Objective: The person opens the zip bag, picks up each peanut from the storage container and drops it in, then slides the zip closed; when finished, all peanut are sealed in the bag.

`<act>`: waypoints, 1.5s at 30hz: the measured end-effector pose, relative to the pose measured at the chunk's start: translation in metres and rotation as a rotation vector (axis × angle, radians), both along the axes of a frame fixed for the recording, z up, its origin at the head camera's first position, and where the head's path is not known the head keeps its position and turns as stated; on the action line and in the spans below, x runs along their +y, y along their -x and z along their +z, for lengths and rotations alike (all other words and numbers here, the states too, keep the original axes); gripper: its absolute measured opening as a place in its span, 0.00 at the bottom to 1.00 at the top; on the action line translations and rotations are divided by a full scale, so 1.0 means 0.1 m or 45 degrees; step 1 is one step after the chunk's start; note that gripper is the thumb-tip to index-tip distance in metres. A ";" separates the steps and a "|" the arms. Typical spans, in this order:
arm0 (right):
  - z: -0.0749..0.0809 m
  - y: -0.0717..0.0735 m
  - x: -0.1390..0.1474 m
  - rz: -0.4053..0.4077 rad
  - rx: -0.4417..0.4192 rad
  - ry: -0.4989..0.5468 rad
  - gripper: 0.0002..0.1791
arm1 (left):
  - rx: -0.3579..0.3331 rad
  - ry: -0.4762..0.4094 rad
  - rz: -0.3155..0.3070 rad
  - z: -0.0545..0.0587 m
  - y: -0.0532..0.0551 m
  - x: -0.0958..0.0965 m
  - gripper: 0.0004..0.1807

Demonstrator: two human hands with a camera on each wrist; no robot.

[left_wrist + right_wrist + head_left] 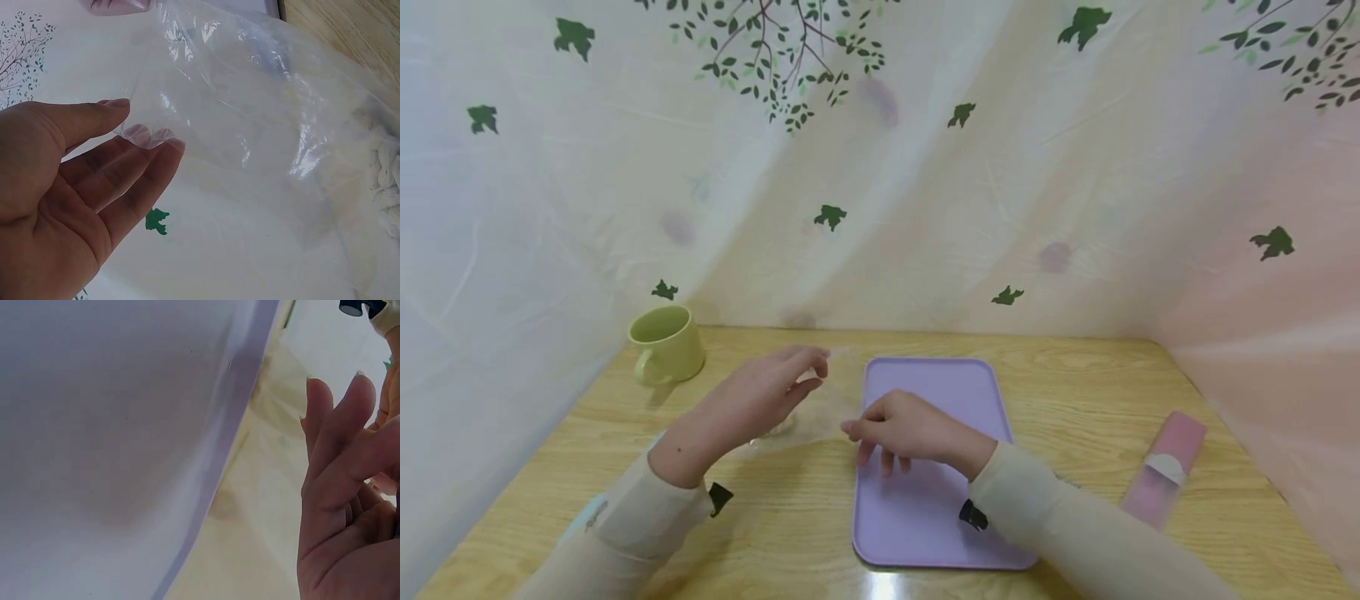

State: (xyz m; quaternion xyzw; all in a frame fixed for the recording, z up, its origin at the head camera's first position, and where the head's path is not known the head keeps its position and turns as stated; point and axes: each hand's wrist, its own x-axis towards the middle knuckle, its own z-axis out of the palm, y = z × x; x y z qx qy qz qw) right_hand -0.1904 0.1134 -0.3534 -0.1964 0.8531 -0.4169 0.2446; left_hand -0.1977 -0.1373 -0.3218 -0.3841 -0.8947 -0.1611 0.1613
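A clear plastic bag stretches between the two hands, left of a light purple tray. Pale, lumpy pieces lie in the bag's far part; their kind is unclear. My left hand is at the bag's edge, with a gap between thumb and fingers. Its fairly straight fingertips touch the film and show through it in the left wrist view. Over the tray's left side, my right hand pinches another part of the bag's edge between thumb and index finger. Its other fingers hang loosely.
A yellow-green mug stands at the back left of the wooden table. To the right lies a pink packet with a see-through part. Something light blue is partly hidden beneath the left forearm. A leaf-patterned curtain surrounds the table.
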 end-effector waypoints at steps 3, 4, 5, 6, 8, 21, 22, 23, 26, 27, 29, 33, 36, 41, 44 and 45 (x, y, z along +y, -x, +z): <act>-0.01 -0.01 -0.02 -0.008 0.000 0.016 0.21 | 0.000 -0.002 -0.001 -0.01 0.00 0.01 0.10; -0.01 -0.01 -0.03 -0.008 0.004 0.017 0.21 | -0.004 0.001 0.004 -0.01 0.00 0.01 0.10; -0.01 -0.01 -0.03 -0.009 0.007 0.020 0.20 | -0.007 0.003 0.007 -0.01 0.00 0.01 0.10; -0.01 -0.01 -0.04 -0.010 0.005 0.025 0.20 | -0.013 0.007 0.010 -0.01 0.00 0.01 0.11; -0.02 -0.02 -0.04 -0.015 -0.002 0.041 0.18 | -0.032 0.013 0.009 0.00 0.00 0.01 0.11; -0.04 -0.05 -0.04 -0.035 -0.029 0.095 0.14 | -0.665 -0.110 -0.019 0.20 0.54 -0.09 0.29; -0.03 -0.06 -0.04 -0.034 -0.026 0.095 0.13 | -0.687 -0.100 -0.030 0.20 0.61 -0.09 0.29; -0.04 -0.06 -0.04 -0.031 -0.024 0.097 0.13 | -0.709 -0.085 -0.037 0.19 0.67 -0.08 0.29; -0.04 -0.08 -0.05 -0.024 -0.024 0.107 0.13 | -0.792 -0.029 -0.060 0.14 0.83 -0.03 0.30; -0.04 -0.09 -0.06 -0.017 -0.027 0.112 0.13 | -0.818 -0.010 -0.071 0.12 0.88 -0.01 0.31; -0.04 -0.10 -0.07 -0.009 -0.035 0.117 0.13 | -0.854 0.021 -0.086 0.08 0.96 0.03 0.31; -0.03 -0.12 -0.08 0.000 -0.055 0.124 0.13 | -0.897 0.032 -0.105 0.03 1.03 0.05 0.29; -0.02 -0.13 -0.08 0.003 -0.051 0.118 0.13 | -0.913 0.000 -0.101 0.01 1.05 0.04 0.26; -0.01 -0.14 -0.06 0.007 -0.039 0.120 0.12 | -0.923 -0.076 -0.065 -0.02 1.04 -0.02 0.24; -0.01 -0.14 -0.03 0.009 -0.035 0.127 0.13 | -0.909 -0.136 -0.049 -0.02 1.03 -0.08 0.24; -0.01 -0.14 -0.02 0.010 -0.029 0.125 0.13 | -0.900 -0.153 -0.047 -0.01 1.03 -0.10 0.23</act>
